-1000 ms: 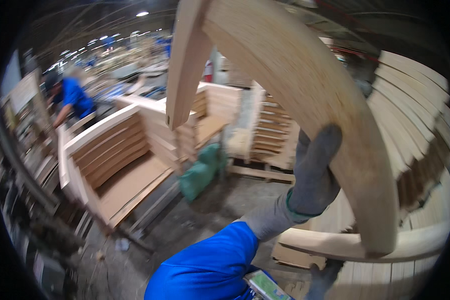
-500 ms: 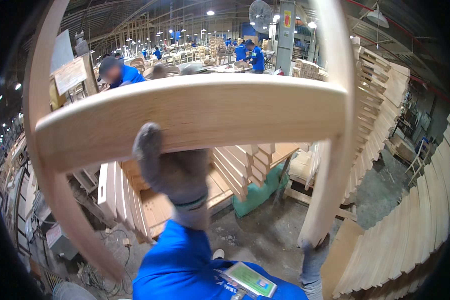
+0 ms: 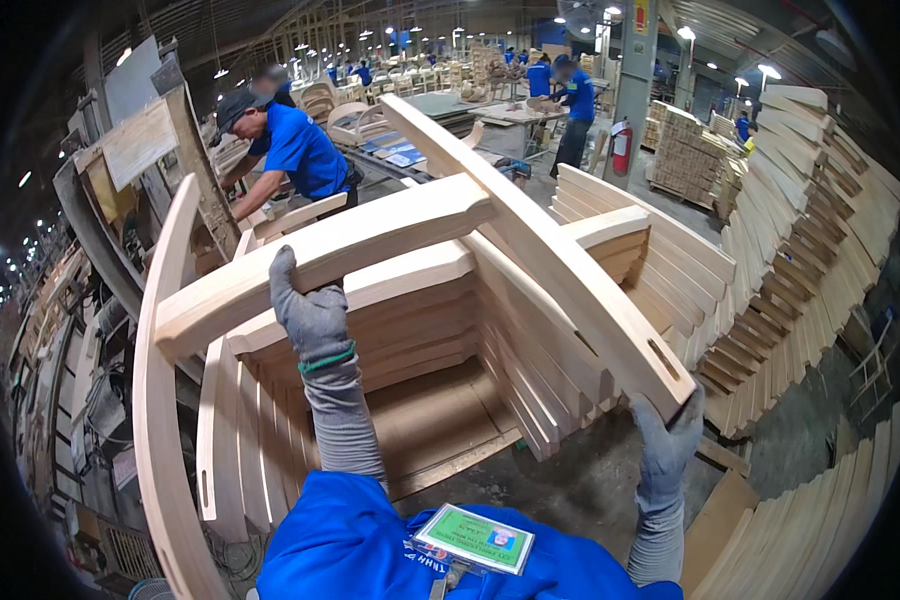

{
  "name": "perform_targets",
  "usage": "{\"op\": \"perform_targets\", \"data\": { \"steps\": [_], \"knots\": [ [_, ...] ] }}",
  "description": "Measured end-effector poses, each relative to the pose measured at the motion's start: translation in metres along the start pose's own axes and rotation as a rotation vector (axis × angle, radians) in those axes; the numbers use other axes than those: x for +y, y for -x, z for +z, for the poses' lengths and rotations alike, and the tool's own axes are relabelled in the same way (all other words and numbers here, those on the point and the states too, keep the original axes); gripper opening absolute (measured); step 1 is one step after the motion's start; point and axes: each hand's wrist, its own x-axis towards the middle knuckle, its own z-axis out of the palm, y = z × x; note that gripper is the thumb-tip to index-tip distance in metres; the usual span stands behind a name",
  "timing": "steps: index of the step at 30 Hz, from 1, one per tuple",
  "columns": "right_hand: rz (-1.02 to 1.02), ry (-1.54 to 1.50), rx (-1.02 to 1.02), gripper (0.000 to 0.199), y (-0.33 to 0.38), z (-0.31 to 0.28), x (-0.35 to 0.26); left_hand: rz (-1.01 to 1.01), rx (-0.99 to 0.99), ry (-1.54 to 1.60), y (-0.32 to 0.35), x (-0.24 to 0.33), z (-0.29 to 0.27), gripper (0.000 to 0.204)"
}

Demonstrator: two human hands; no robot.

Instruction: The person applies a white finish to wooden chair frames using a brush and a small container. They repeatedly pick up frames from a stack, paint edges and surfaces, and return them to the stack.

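Left hand (image 3: 315, 320), in a grey glove: the hand is clasped about the crossrail (image 3: 400, 225) of a pale wooden frame (image 3: 525, 240), one digit standing upright against the rail's near face, the others bent at its lower edge with their tips hidden. The left forearm rises steeply from a blue sleeve (image 3: 335, 530), with a green band at the wrist. Right hand (image 3: 665, 445), likewise gloved: its digits bracket the near end of the frame's right post, below a narrow slot; the fingers behind the wood are out of sight. The right forearm stands nearly vertical. The wooden frame is held tilted before the wearer, its curved left post (image 3: 155, 400) sweeping toward the lower edge and its right post slanting away toward the upper middle. Beyond it lies a row of nested frames (image 3: 380, 285); whether the held piece touches them cannot be told. At right, a tall stack of slatted wooden parts (image 3: 810, 220). Farther off, a co-worker in blue (image 3: 305, 150) leans forward at left, and a red fire extinguisher (image 3: 620, 148) is beside a pillar (image 3: 635, 90).
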Motion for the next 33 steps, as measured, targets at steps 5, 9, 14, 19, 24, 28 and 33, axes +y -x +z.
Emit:
{"op": "perform_targets", "data": {
  "steps": [5,9,14,19,24,28,33],
  "knots": [
    [0.053,-0.05,-0.107,0.051,-0.027,0.039,0.02,-0.117,0.023,-0.037,-0.062,-0.026,-0.053,0.026],
    [-0.028,-0.04,-0.122,0.056,-0.028,0.058,0.031,0.023,-0.092,-0.393,-0.081,-0.052,-0.082,0.037],
    [-0.039,0.03,-0.103,0.055,-0.035,0.069,0.044,0.362,-0.281,-1.123,-0.091,-0.064,-0.122,0.055],
    [-0.136,0.325,-0.025,0.057,-0.034,0.063,0.075,0.681,-0.266,-1.425,-0.078,-0.06,-0.107,0.058],
    [-0.285,0.489,-0.098,0.067,-0.038,0.064,0.063,0.622,-0.178,-1.286,-0.063,-0.072,-0.113,0.052],
    [-0.364,0.647,-0.123,0.067,-0.039,0.057,0.071,-0.168,0.04,-0.024,-0.013,-0.085,-0.053,0.055],
    [-0.388,0.88,-0.046,0.054,0.002,0.041,0.108,-0.381,-0.205,0.026,0.078,-0.086,0.003,0.058]
  ]
}}
